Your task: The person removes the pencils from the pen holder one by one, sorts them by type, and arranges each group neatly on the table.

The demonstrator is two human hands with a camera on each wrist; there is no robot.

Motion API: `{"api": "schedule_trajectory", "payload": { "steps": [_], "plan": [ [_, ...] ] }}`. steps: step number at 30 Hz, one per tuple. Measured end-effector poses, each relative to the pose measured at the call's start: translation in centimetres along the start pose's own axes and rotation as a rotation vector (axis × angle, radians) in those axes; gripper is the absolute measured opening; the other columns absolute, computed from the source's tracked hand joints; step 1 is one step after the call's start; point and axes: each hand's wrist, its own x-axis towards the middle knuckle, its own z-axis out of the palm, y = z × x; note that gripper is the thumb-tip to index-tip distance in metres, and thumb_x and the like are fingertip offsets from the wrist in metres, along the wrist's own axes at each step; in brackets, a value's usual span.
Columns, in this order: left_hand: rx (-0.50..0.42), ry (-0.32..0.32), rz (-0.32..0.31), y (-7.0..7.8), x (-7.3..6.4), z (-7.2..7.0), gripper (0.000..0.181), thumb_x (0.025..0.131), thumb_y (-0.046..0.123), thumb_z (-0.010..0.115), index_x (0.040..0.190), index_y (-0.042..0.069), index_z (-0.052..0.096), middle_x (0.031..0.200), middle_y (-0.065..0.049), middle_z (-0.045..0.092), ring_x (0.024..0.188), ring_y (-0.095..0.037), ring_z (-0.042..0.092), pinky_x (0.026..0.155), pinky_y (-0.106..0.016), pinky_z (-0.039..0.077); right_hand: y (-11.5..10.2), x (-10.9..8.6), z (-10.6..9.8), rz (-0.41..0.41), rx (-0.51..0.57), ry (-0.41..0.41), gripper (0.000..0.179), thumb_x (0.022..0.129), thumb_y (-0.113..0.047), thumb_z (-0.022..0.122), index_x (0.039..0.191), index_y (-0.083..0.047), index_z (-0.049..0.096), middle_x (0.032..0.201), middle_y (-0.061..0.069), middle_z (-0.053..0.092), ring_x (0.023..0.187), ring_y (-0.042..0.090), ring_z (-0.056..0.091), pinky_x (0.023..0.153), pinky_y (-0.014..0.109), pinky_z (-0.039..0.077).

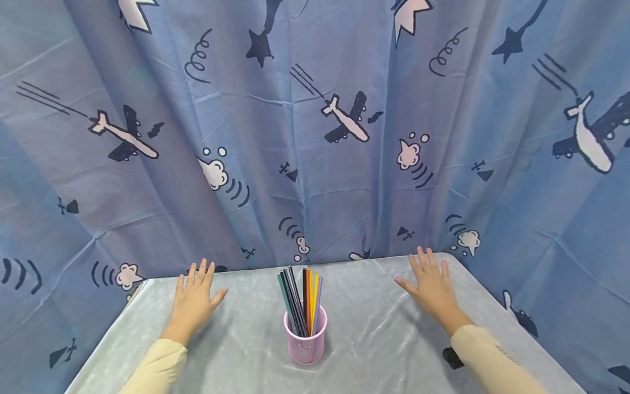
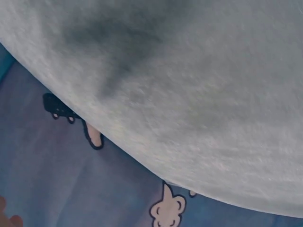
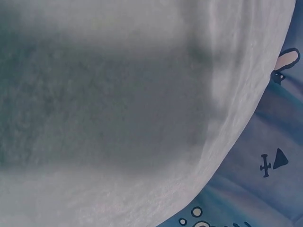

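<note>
A pink cylindrical cup (image 1: pixel 306 351) stands upright on the table in the head view. Long thin sticks (image 1: pixel 310 301) in green, black, grey, orange, yellow and lavender lean inside it; I cannot tell whether they are pencils. To the cup's left is my left hand (image 1: pixel 193 301), fingers straight and spread, holding nothing. My right hand (image 1: pixel 433 287), on the other side, is also spread and bare. Both are apart from the cup, over the far part of the table. Only fingertips (image 2: pixel 9 220) show in the left wrist view; the right wrist view shows none of the right hand.
A pale grey cloth covers the table (image 1: pixel 364 350). Behind it and along both sides hangs a blue curtain (image 1: pixel 305 164) printed with planes, stars and clouds. A black object (image 1: pixel 451 358) shows beside the right sleeve.
</note>
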Motion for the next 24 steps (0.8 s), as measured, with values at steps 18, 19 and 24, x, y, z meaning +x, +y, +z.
{"api": "schedule_trajectory", "payload": {
  "steps": [18, 19, 24],
  "plan": [
    [-0.085, 0.025, 0.002, 2.0, -0.3, 0.8, 0.082, 0.096, 0.046, 0.059, 0.156, 0.001, 0.025, 0.163, -0.023, 0.021, 0.151, -0.045, 0.016, 0.123, -0.067, 0.009, -2.2, -0.4, 0.7, -0.008, 0.109, 0.025, 0.090, 0.096, -0.053, 0.056, 0.151, 0.012, 0.025, 0.162, 0.032, 0.013, 0.151, 0.048, 0.009, 0.122, 0.069, 0.004],
    [-0.090, 0.025, 0.002, 2.1, -0.4, 0.8, 0.082, 0.096, 0.045, 0.060, 0.156, 0.001, 0.025, 0.163, -0.023, 0.021, 0.151, -0.044, 0.016, 0.123, -0.067, 0.010, -2.3, -0.4, 0.8, -0.011, 0.116, 0.024, 0.091, 0.096, -0.053, 0.056, 0.151, 0.012, 0.025, 0.161, 0.032, 0.013, 0.151, 0.049, 0.010, 0.122, 0.069, 0.005],
    [-0.107, 0.017, 0.009, 2.8, -0.8, 1.1, 0.083, 0.096, 0.045, 0.061, 0.155, -0.001, 0.025, 0.163, -0.023, 0.021, 0.151, -0.043, 0.019, 0.122, -0.068, 0.016, -3.1, -0.8, 1.3, -0.041, 0.168, 0.017, 0.093, 0.094, -0.051, 0.060, 0.151, 0.013, 0.024, 0.161, 0.033, 0.015, 0.150, 0.049, 0.013, 0.122, 0.069, 0.010]
  ]
}}
